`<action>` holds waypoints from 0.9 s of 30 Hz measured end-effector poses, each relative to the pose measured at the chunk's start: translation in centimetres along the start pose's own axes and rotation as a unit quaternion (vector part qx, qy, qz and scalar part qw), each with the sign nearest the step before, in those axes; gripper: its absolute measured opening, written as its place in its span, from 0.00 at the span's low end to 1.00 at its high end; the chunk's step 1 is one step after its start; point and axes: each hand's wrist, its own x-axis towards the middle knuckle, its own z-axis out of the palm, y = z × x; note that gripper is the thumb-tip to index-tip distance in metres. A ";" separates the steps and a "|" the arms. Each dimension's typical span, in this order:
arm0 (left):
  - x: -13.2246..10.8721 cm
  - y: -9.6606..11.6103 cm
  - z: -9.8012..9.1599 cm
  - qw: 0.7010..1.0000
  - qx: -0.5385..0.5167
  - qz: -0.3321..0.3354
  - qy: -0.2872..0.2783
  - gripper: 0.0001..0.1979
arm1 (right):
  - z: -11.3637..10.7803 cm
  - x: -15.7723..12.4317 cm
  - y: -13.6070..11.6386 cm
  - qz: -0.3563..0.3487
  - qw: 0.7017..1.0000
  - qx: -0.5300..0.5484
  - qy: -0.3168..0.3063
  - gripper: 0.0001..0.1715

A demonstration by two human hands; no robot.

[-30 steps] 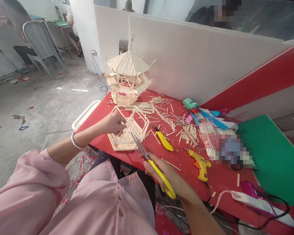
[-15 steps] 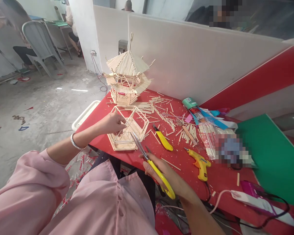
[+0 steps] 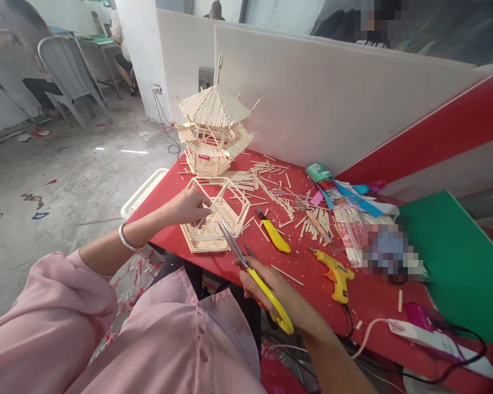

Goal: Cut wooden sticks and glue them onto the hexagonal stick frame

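My left hand [image 3: 192, 207] is closed in a pinch above a six-sided frame of thin wooden sticks [image 3: 207, 244]. What its fingertips hold, if anything, is too small to make out. My right hand [image 3: 267, 282] grips yellow-handled scissors [image 3: 276, 300], their blades pointing up and left toward the frame's right side. Behind the frame stands a tiered pagoda model [image 3: 216, 112] built of the same sticks, with a pointed roof. A yellow utility knife [image 3: 275, 234] lies just right of the frame.
On the red table [image 3: 287, 306] are loose sticks [image 3: 271, 200], a yellow glue gun [image 3: 333, 273], bagged sticks [image 3: 349, 230] and a green board [image 3: 456, 262]. A white partition [image 3: 296, 104] stands behind. A power strip [image 3: 427, 339] with cables lies at the lower right.
Both hands and the scissors stay in place. Beyond the partition, a person has shifted slightly.
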 end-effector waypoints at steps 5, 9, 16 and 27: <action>-0.1 0.1 0.0 1.000 -0.002 0.004 0.001 0.09 | 0.0 0.1 0.1 0.022 0.999 0.006 -0.025 0.25; -0.2 0.2 0.0 1.000 0.002 0.004 0.000 0.08 | -0.1 0.2 0.1 0.024 0.999 0.015 -0.026 0.24; -0.2 0.2 0.0 1.000 0.004 0.005 0.001 0.07 | 0.0 0.2 0.2 0.024 0.999 0.006 -0.027 0.24; -0.5 0.6 0.1 0.999 -0.034 -0.010 0.021 0.07 | 0.1 -0.1 0.0 0.010 0.999 0.032 -0.009 0.24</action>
